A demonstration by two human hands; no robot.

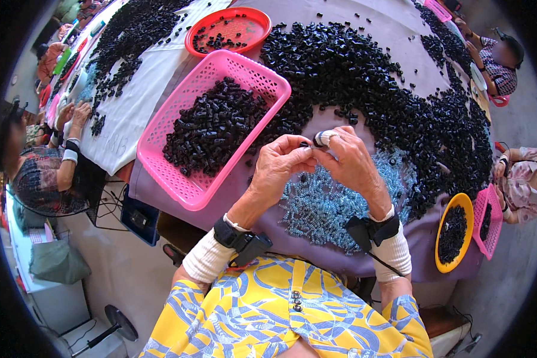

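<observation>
Over the table's near edge, my left hand (280, 164) and my right hand (347, 156) meet with their fingertips together. A small black plastic piece (305, 144) sits pinched in my left thumb and forefinger. My right thumb and fingers close right against it; what they grip is too small to make out. White wrapping with a dark band covers a right fingertip. Beneath my hands spreads a heap of tiny shiny light-blue parts (322, 209). Beyond them lies a broad heap of small black plastic pieces (334, 59).
A pink perforated basket (206, 200) full of black pieces stands to the left. Behind it is a red tray (265, 27) with a few pieces. At right are a yellow bowl (470, 221) and another pink basket (492, 238). Other people sit around the table (161, 191).
</observation>
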